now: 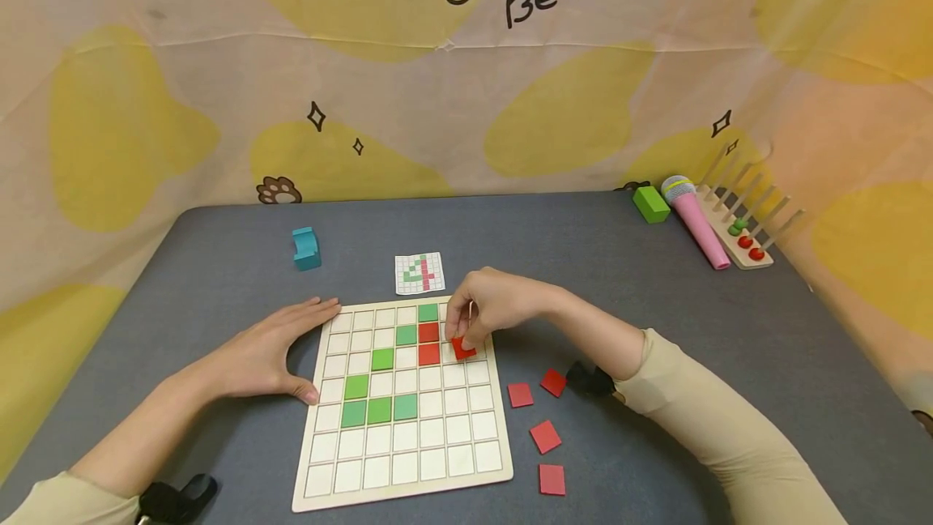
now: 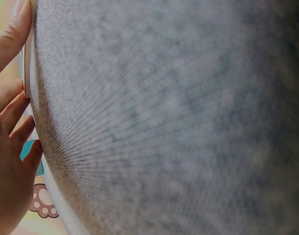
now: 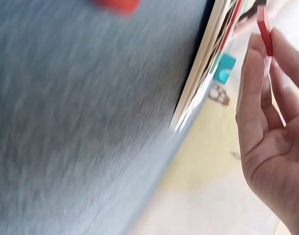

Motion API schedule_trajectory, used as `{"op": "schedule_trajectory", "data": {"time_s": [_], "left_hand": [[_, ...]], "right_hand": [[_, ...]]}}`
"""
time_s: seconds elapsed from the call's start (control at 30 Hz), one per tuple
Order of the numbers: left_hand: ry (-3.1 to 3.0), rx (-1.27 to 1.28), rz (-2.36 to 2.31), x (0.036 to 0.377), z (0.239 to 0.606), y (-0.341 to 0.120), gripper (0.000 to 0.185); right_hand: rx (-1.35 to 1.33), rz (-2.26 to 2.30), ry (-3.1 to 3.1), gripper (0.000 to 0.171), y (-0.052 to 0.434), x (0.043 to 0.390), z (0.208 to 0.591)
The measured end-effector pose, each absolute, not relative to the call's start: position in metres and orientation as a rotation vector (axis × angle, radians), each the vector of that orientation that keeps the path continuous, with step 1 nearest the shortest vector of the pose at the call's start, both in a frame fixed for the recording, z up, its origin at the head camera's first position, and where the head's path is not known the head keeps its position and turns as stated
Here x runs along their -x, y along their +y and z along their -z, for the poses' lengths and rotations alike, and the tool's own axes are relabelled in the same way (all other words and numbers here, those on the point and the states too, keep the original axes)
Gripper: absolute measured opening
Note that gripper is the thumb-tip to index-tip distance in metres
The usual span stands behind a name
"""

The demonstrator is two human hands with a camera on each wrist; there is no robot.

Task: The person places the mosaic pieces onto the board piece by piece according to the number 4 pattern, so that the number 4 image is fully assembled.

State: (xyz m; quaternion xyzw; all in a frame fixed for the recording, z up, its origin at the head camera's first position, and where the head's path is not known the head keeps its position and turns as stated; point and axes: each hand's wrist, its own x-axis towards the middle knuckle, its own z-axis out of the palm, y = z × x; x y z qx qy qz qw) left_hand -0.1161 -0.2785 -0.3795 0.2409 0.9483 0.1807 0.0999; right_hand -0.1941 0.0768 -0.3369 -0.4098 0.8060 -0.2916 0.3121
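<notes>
I see the grey table (image 1: 656, 306) carrying the wooden grid board (image 1: 331, 472), with green tiles (image 1: 380, 409) forming a stepped line and two red tiles (image 1: 428, 343) set in the upper cells. My left hand (image 1: 270, 355) lies flat with straight fingers against the board's left edge. My right hand (image 1: 492, 306) pinches a red tile (image 1: 463, 348), tilted, just over the board's upper right cells. Four spare red tiles (image 1: 545, 436) lie right of the board.

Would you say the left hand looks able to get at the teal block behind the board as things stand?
Probably yes: the left hand rests flat at the board edge, holding nothing, and the teal block stands apart on bare grey table beyond it, with nothing between.
</notes>
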Motion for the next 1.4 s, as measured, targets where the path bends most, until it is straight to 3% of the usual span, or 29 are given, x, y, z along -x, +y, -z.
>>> {"op": "schedule_trajectory", "data": {"time_s": [0.53, 1.4], "left_hand": [[2.797, -0.711, -0.534, 0.116, 0.38, -0.278, 0.122], [2.791, -0.706, -0.54, 0.115, 0.379, -0.277, 0.121]], "right_hand": [[0.857, 0.901, 2.069, 0.015, 0.046, 0.169, 0.336], [0.965, 0.705, 2.287, 0.013, 0.031, 0.152, 0.339]]}}
